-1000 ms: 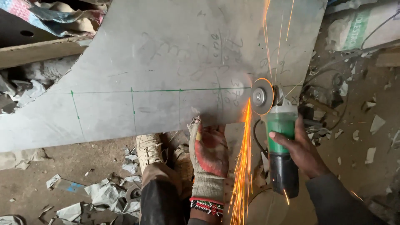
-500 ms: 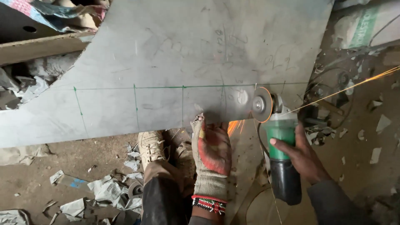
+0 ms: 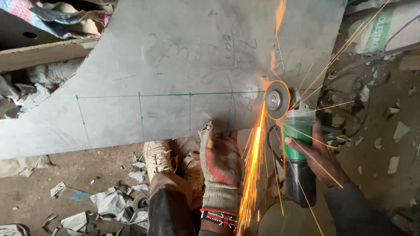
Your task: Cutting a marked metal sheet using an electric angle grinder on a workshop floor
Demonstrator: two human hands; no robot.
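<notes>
Head view: right hand (image 3: 317, 153) wraps angle grinder (image 3: 294, 144), sparking on metal sheet (image 3: 175, 65); gloved left hand (image 3: 221, 161) grips sheet's near edge.

One head cam — looks steeply down, close — at metal sheet (image 3: 175, 83).
</notes>
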